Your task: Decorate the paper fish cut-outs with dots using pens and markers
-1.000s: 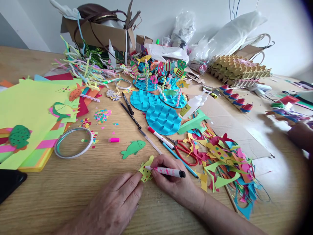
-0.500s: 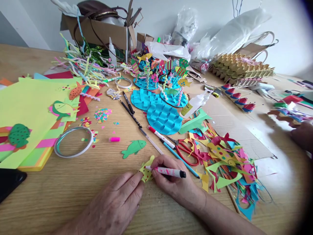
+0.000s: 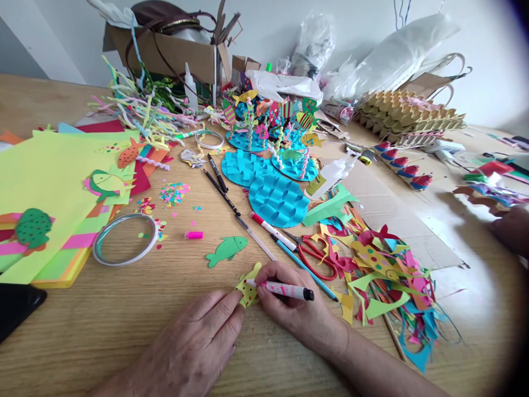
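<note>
Dotted with red spots, a yellow paper fish (image 3: 248,295) lies on the wooden table (image 3: 107,325) before you, its tail end seemingly plain. Your right hand (image 3: 295,311) clamps its fingers on a marker (image 3: 285,289), tip at the paper; your left hand's (image 3: 185,336) fingers rest together on the edge, any pinch hidden. Beyond, a green fish (image 3: 226,251) shows an eye but no visible spots.

Fish (image 3: 249,295) between 2 hands (image 3: 192,339) (on table (image 3: 91,325))
</note>
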`<state>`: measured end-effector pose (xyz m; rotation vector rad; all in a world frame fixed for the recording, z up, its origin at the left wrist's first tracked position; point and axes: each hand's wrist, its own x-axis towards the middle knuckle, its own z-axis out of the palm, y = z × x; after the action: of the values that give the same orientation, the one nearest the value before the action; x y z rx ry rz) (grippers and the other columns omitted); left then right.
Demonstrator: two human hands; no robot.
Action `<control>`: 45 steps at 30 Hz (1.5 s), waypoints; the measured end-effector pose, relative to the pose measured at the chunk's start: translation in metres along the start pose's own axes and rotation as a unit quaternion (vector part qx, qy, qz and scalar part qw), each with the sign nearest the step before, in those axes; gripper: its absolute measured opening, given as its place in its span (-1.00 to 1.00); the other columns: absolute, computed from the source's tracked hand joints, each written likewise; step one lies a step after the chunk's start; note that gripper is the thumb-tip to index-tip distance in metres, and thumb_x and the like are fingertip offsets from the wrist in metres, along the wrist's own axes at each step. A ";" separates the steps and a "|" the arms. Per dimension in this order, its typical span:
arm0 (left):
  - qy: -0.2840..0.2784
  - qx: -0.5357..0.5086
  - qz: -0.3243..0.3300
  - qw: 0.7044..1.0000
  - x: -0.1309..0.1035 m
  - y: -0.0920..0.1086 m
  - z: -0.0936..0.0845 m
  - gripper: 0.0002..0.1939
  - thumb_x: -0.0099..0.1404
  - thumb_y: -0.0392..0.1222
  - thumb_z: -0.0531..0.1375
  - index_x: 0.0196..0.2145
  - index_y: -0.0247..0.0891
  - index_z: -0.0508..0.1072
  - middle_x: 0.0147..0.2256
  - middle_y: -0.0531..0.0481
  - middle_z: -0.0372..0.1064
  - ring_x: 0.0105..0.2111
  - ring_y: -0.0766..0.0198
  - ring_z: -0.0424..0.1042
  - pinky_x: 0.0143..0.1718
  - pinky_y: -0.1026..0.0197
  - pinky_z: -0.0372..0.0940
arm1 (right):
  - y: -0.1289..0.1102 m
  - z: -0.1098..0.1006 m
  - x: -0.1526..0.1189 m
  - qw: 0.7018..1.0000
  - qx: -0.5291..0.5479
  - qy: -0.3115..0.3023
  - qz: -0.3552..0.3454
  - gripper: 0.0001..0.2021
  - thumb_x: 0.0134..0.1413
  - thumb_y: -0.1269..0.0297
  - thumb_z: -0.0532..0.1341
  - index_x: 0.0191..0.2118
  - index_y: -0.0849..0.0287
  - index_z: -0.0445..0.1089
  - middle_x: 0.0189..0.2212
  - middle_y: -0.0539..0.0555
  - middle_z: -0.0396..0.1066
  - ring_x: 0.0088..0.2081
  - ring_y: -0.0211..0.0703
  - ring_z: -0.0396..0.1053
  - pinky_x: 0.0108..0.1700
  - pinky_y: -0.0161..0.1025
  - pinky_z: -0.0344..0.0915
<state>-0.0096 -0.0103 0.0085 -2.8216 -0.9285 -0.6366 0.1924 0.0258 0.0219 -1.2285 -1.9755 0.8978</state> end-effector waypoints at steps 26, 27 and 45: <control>-0.025 -0.011 -0.026 0.999 0.007 -0.001 -0.003 -0.48 0.51 -0.34 -0.27 -0.23 -0.26 0.49 -0.15 -0.02 0.47 -0.09 0.24 0.36 -0.05 0.22 0.25 | 0.002 0.002 0.000 1.000 -0.001 0.010 -0.010 -0.89 0.01 0.47 0.10 -0.43 0.14 0.32 -0.56 -0.05 0.40 -0.56 -0.31 0.31 -0.50 -0.40 0.21; -0.023 -0.011 -0.025 0.999 0.007 -0.001 -0.003 -0.46 0.51 -0.35 -0.28 -0.23 -0.26 0.49 -0.17 -0.01 0.47 -0.09 0.25 0.36 -0.05 0.22 0.24 | 0.002 0.002 0.000 1.000 -0.001 0.011 -0.010 -0.89 0.01 0.47 0.10 -0.43 0.14 0.32 -0.56 -0.06 0.40 -0.56 -0.31 0.31 -0.50 -0.41 0.21; -0.049 -0.036 -0.040 0.997 0.004 0.000 0.000 -0.62 0.46 -0.36 -0.19 -0.21 -0.25 0.42 -0.06 -0.08 0.41 -0.08 0.20 0.35 -0.06 0.19 0.27 | 0.003 0.000 0.000 0.999 -0.002 0.013 -0.031 -0.89 0.02 0.48 0.11 -0.43 0.18 0.35 -0.55 -0.03 0.42 -0.54 -0.33 0.34 -0.46 -0.44 0.24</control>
<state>-0.0074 -0.0082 0.0104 -2.9153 -1.0594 -0.5572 0.1939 0.0265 0.0190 -1.1682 -1.9850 0.8440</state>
